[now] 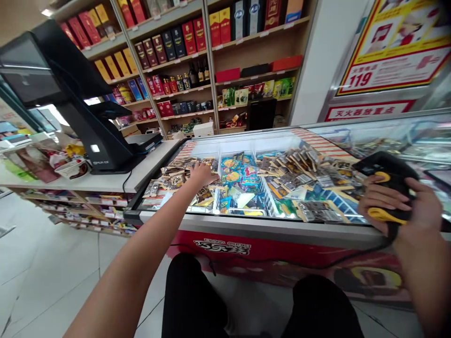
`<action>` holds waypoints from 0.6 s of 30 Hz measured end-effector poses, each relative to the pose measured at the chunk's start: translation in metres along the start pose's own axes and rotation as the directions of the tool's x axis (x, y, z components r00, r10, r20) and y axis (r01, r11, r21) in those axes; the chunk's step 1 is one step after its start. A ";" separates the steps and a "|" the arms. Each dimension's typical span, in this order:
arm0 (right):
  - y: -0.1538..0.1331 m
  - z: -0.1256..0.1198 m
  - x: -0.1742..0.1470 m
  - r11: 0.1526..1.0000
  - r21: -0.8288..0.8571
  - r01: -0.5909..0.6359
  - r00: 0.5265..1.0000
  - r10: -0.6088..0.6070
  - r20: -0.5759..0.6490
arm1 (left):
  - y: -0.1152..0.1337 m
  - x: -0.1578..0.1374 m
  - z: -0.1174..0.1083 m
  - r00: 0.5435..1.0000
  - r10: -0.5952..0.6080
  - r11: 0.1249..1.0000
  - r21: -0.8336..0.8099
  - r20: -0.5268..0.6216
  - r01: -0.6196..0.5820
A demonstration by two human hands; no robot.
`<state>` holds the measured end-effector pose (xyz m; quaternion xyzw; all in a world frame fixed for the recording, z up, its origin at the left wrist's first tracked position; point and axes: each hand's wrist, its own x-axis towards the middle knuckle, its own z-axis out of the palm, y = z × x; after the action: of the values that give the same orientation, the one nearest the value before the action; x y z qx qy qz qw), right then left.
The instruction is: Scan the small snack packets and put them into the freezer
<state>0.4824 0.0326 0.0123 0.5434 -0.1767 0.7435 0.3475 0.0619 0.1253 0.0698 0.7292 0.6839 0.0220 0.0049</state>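
My right hand [394, 202] is wrapped around a black barcode scanner [385, 164] with yellow parts, above the right side of a red-fronted chest freezer [275, 251]. A dark cord hangs from the scanner's grip. Out over the left part of the freezer top reaches my left hand [201, 172], palm down with fingers stretched out, resting on or just over a pile of small brown snack packets [176, 179]; its fingertips are small in view. Further right on the top lies a larger heap of similar packets [296, 164]. Blue packages [241, 171] show between the two piles.
A black checkout terminal [95, 136] stands on the counter [141, 164] to the left, near a white bowl [73, 168]. Behind the freezer rise shelves [176, 61] of boxes and bottles. A red and yellow poster [398, 47] hangs at right. The cord crosses the freezer's front.
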 end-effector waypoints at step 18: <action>-0.037 0.061 -0.014 0.480 -0.762 -0.434 0.332 -0.702 -0.631 | 0.060 0.033 0.024 0.969 -0.206 -0.210 -0.961 -0.136 -0.180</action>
<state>0.5530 0.0148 0.0158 -0.2272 -0.2313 0.6647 0.6731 0.1251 0.1545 0.0491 0.4353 0.4128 0.6359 0.4856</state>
